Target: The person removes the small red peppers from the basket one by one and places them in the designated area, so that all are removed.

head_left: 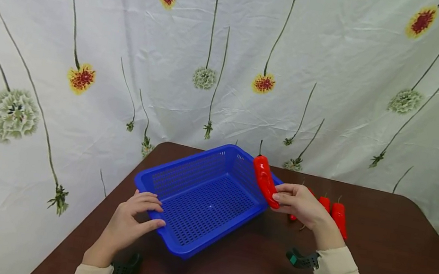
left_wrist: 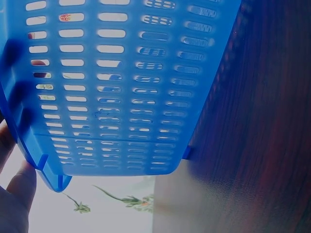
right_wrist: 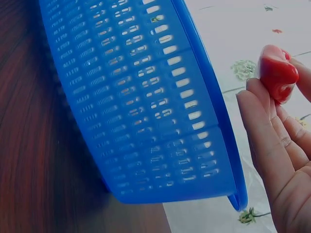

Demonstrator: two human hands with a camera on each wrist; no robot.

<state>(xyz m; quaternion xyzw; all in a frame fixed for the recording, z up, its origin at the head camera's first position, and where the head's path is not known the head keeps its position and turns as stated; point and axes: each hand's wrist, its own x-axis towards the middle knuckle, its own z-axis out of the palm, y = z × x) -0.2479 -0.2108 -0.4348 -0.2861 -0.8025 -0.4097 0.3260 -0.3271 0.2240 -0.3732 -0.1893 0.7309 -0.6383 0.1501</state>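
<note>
A blue plastic basket with slotted walls stands at an angle on the table, its inside bare. At its left end my left hand grips the rim, thumb and fingers spread along the edge. My right hand pinches a shiny red pepper by its lower end, thumb on one side and fingers on the other. The pepper overlaps the basket's right rim in the head view, stem end up and tilted left. In the right wrist view the pepper is in the fingertips, beyond the basket's rim.
Several more red peppers lie on the dark brown table to the right of the basket, partly hidden behind the right hand. A white cloth printed with flowers hangs behind the table.
</note>
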